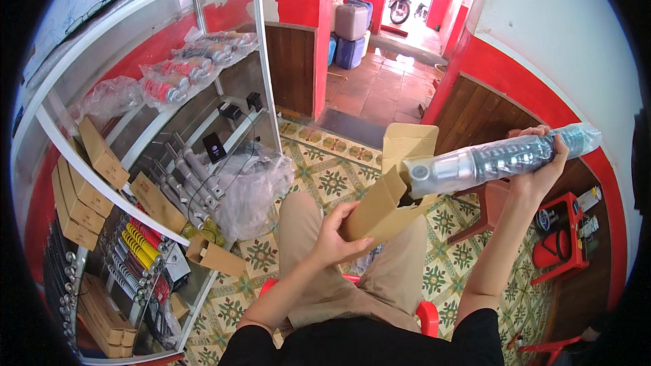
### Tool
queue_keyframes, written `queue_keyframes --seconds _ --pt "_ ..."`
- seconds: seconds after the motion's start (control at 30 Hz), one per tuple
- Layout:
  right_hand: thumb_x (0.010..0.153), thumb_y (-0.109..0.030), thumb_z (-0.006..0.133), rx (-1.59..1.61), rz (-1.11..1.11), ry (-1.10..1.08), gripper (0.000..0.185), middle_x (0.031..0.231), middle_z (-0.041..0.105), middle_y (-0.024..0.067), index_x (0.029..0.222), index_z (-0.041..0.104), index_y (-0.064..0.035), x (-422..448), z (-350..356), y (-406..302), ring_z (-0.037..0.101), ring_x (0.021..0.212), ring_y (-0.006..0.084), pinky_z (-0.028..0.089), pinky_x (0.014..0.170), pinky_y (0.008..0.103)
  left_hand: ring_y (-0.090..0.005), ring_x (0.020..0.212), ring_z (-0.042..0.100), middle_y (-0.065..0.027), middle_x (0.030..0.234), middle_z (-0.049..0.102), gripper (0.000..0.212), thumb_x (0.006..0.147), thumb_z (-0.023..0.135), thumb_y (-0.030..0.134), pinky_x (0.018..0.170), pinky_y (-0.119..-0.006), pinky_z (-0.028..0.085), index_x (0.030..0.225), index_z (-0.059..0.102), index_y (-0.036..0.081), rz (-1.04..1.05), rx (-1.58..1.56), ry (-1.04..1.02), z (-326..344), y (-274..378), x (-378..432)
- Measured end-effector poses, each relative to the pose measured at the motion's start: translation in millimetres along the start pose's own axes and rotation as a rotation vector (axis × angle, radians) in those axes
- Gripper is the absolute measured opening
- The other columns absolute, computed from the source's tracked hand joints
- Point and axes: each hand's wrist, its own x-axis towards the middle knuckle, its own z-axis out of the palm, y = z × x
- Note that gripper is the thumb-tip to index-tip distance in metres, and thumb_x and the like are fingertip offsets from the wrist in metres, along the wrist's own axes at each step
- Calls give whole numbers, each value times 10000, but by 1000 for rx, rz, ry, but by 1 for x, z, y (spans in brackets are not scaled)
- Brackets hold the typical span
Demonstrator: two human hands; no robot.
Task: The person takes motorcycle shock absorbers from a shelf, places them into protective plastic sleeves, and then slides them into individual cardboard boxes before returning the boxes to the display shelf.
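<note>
My left hand (338, 236) grips the lower part of an open cardboard box (379, 208), its end flap (409, 142) standing up. In my right hand (539, 162) is a shock absorber (473, 162) with a dark coil spring, wrapped in clear plastic. It lies tilted, its metal eye end at the mouth of the box and its far end up to the right. Whether that eye end is inside the box or just above its edge is hard to tell. My fingers wrap around the spring part.
At left, a glass display cabinet (269, 61) holds bagged shock absorbers (178, 73), bare metal fork tubes (190, 173), coil springs (140, 244) and cardboard boxes (84, 203). An opened box (216, 256) juts from its edge. At right stand a pink plastic chair (488, 208) and a red stand (574, 244) with a bucket (552, 249).
</note>
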Motion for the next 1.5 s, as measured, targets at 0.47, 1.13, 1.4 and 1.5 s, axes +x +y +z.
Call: queue_keyframes --seconds 0.47,1.13,1.4,1.5 --pt "862 -165 618 -117 354 -267 348 952 583 79 1151 515 -1 -33 56 62 596 844 185 512 858 365 -174 1203 554 -91 1316 570 828 791 796 331 1010 -320 426 1433 398 -7 -262 -321 -225 -22 -8 -1" --pt "776 -144 810 -759 960 -516 341 958 675 38 1047 638 -29 -76 55 177 632 858 129 503 806 314 -157 1139 562 -52 1224 595 759 729 857 218 974 -335 455 1345 450 39 -355 -268 -133 -42 -3 4" --pt "774 -277 859 -1039 1173 -749 606 1181 650 78 1247 586 -14 -59 46 175 586 1104 160 456 992 327 -167 1116 581 -62 1205 598 737 742 834 203 952 -329 477 1346 446 34 -410 -403 -64 -45 0 9" --pt "791 -293 846 -1094 1145 -793 621 1198 634 77 1271 565 -16 -65 41 172 567 1132 163 458 986 332 -172 1115 586 -68 1209 599 724 750 824 187 954 -331 483 1347 445 32 -381 -454 -108 -45 -4 11"
